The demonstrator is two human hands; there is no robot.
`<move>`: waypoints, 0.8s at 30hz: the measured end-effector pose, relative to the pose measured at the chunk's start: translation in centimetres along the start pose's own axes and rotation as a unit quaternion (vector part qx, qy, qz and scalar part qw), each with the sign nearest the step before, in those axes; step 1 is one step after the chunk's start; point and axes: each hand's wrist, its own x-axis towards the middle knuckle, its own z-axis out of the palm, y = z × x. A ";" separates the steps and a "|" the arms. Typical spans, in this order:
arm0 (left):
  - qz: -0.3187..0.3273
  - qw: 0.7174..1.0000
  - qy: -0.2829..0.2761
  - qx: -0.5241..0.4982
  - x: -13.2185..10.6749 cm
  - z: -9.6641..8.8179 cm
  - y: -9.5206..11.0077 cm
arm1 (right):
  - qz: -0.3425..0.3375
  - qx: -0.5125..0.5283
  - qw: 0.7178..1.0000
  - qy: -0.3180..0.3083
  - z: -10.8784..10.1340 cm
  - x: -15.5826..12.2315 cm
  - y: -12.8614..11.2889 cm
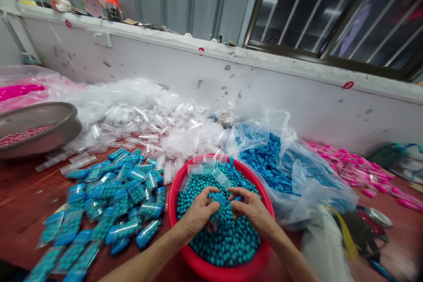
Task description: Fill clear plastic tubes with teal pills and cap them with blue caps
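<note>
Both hands are over a red basin point(271, 211) filled with small teal beads point(228, 246). My left hand point(200, 211) pinches a clear plastic piece with a blue part point(220, 199) at its top; the fingers hide much of it. Close by on the right, my right hand point(253, 209) has thumb and forefinger closed around a small blue piece point(237, 199), mostly covered by the fingertips. Several clear plastic sleeves point(222, 178) and blue caps point(233, 167) lie on the beads at the basin's far side.
Left of the basin lie many bead-filled, blue-ended packs point(120, 202). Behind them are heaped clear sleeves point(152, 123). A metal bowl point(71, 119) holds pink beads. On the right are a plastic bag of blue caps point(264, 158), pink pieces point(357, 167) and a round-lidded item point(378, 217).
</note>
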 end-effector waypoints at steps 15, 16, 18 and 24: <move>0.118 0.988 0.059 0.078 0.1 0.2 -0.5 | -0.101 -0.246 0.964 -0.032 3.6 -0.8 1.3; 0.120 0.988 0.058 0.078 0.1 0.2 -0.4 | -0.113 -0.280 0.953 -0.025 4.0 -0.8 1.6; 0.111 0.989 0.057 0.082 0.2 0.1 -0.3 | -0.132 -0.333 0.934 0.005 4.6 -0.8 2.1; 0.067 0.990 0.086 0.089 0.1 0.1 -0.4 | -0.148 -0.415 0.895 0.078 6.6 -0.8 2.6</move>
